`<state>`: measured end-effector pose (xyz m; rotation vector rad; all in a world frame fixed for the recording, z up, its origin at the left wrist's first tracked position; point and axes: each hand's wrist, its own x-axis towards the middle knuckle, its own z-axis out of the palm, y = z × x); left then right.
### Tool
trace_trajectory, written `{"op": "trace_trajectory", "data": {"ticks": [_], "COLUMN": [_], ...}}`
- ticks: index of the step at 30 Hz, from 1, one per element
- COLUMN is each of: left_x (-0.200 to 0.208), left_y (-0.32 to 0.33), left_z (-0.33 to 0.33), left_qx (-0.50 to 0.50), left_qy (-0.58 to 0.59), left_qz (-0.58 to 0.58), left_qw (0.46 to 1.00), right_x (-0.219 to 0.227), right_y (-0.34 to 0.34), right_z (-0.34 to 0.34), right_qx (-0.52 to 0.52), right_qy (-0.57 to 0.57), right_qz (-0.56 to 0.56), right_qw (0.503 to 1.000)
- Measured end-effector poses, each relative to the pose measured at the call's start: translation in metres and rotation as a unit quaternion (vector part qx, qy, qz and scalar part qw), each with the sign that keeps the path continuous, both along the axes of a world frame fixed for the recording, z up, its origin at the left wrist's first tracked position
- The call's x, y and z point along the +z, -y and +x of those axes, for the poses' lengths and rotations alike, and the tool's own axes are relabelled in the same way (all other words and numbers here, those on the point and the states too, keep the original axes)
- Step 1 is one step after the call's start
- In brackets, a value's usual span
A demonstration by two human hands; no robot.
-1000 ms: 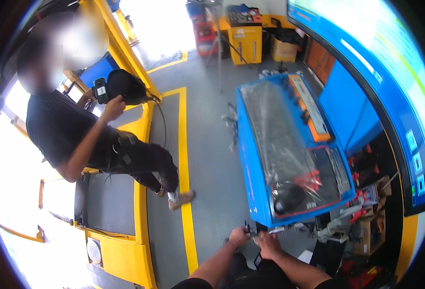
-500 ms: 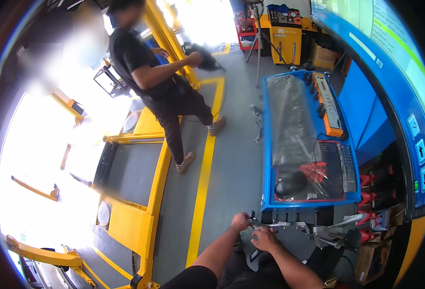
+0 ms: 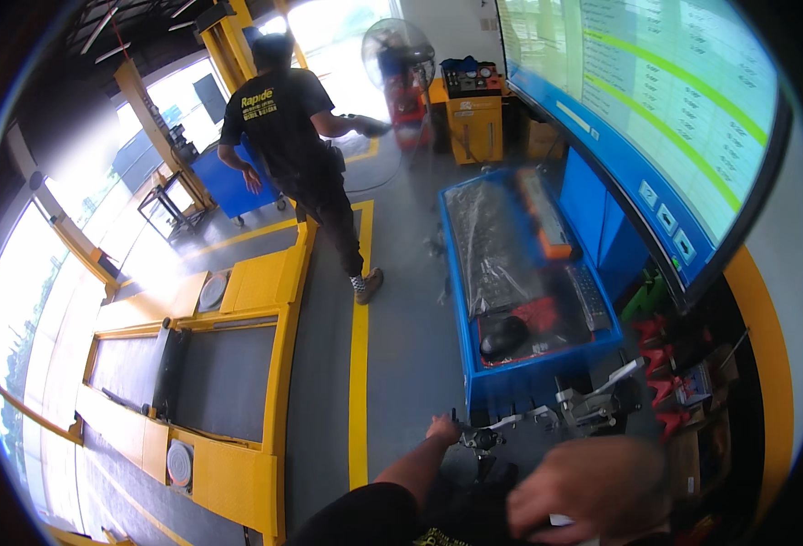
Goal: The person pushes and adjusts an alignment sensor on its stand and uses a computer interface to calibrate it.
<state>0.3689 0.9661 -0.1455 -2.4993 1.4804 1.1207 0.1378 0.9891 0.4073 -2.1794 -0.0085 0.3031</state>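
Note:
My left hand (image 3: 441, 428) is closed around the end of a silver and black metal wheel clamp (image 3: 483, 439) at the front of a blue cabinet (image 3: 488, 380). Raised close to me, my right hand (image 3: 593, 487) is smeared by motion, its fingers curled in. A small white bit shows by those fingers, too little to name. More metal clamp arms (image 3: 593, 403) hang along the cabinet's front, to the right of my left hand. On the cabinet top lie a black mouse (image 3: 504, 338), a keyboard (image 3: 588, 296) and a clear plastic cover (image 3: 485, 246).
A co-worker (image 3: 283, 118) in black walks on the left, holding a dark object. Beyond a yellow floor line (image 3: 358, 364) stands a yellow vehicle lift (image 3: 279, 391). A large screen (image 3: 638, 118) overhangs the right. Red stands (image 3: 661, 373) and boxes sit below it. An orange unit (image 3: 543, 223) rests on the cabinet.
My right hand has left the clamp and come up toward me, to the right. My left hand stays at the clamp. The co-worker has stepped farther away, and the view has shifted.

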Motion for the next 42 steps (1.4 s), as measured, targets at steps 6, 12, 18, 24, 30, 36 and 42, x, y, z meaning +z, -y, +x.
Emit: {"op": "trace_trajectory", "data": {"ticks": [6, 12, 18, 24, 30, 36, 42], "left_x": [0.008, 0.075, -0.026, 0.016, 0.016, -0.011, -0.005], "left_y": [-0.011, -0.035, 0.005, 0.007, -0.022, -0.044, -0.037], "left_z": [0.013, -0.01, 0.112, 0.026, 0.018, 0.027, -0.004], "left_qx": [-0.338, -0.38, -0.512, -0.372, -0.213, -0.29, 0.003], "left_qy": [0.019, -0.127, -0.06, -0.087, -0.049, 0.098, -0.038], "left_qz": [0.024, 0.053, -0.077, -0.052, -0.024, 0.015, -0.021], "left_qw": [0.941, 0.915, 0.853, 0.923, 0.975, 0.952, 0.999], "right_x": [0.121, -0.022, -0.244, -0.335, -0.353, -0.386, -0.397], "right_y": [-0.077, -0.167, -0.108, -0.051, -0.052, -0.055, -0.055], "right_z": [0.006, -0.121, -0.032, -0.032, -0.09, -0.089, -0.091], "right_qx": [-0.183, -0.297, -0.458, -0.468, -0.543, -0.466, -0.45], "right_qy": [-0.005, -0.188, 0.243, -0.076, -0.179, -0.161, -0.203], "right_qz": [-0.226, 0.318, 0.44, 0.055, 0.031, -0.01, 0.064], "right_qw": [0.957, 0.88, 0.733, 0.879, 0.82, 0.87, 0.867]}}
